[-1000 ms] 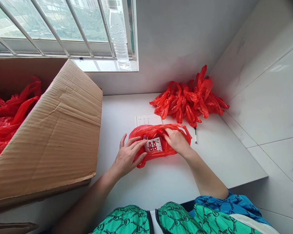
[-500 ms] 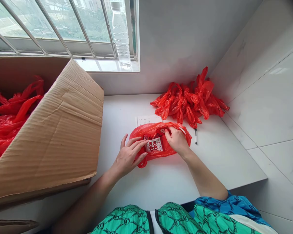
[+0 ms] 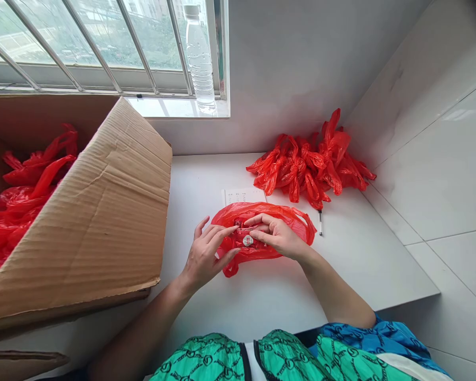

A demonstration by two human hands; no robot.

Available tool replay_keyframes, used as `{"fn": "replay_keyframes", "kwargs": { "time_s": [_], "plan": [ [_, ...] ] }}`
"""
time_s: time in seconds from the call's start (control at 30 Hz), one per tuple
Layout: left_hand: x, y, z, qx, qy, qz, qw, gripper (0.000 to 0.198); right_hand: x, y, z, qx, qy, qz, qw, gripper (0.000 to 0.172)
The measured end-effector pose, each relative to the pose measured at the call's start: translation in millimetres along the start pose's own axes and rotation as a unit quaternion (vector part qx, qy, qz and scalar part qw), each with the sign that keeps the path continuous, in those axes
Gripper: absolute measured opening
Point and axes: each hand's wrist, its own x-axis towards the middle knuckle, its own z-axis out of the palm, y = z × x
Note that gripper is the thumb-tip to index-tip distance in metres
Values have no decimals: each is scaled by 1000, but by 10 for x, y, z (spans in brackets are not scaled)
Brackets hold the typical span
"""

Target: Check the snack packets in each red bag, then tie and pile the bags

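An open red plastic bag (image 3: 291, 211) lies on the white tabletop in front of me. Inside it are small red wrapped packets; one packet (image 3: 247, 241) shows a round white label. My right hand (image 3: 277, 236) reaches in from the right, thumb and fingers closed around the packet's upper right part. On the bag's left side, my left hand (image 3: 208, 251) has its fingers stretched apart, with the fingertips at the packet's left end and the thumb over the bag's near edge. The white card with red characters seen earlier is hidden now.
A large cardboard box (image 3: 115, 211) holding red bags (image 3: 27, 196) stands at the left. Several knotted red bags (image 3: 305, 164) lie by the back wall. A printed sheet (image 3: 244, 196) and a pen (image 3: 321, 223) are beyond the bag. A water bottle (image 3: 201, 63) stands on the windowsill.
My right hand has moved left from the bag's right side to its middle, bringing the labelled packet over the white card. My left hand has hardly moved.
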Motion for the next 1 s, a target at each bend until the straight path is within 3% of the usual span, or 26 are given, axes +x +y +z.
{"fn": "replay_keyframes", "kwargs": {
  "time_s": [0.2,0.37,0.57,0.77,0.9,1.0],
  "plan": [
    [-2,-10,17,5,-14,7,1000,36,-46,-66,-111,-64,-39,-11,997,25],
    [11,33,29,8,-52,20,998,32,-99,-107,-229,-116,-85,31,989,25],
    [16,52,17,5,-42,16,999,27,-82,-81,-132,-101,-97,60,988,30],
    [8,33,24,-4,-26,5,1000,29,-30,17,-5,-73,-71,16,995,26],
    [1,20,15,1,-34,-4,999,26,-85,-67,-88,-172,-56,21,983,15],
    [5,9,10,7,-45,-7,999,23,-126,-103,-214,-316,34,19,948,11]
  ]
}}
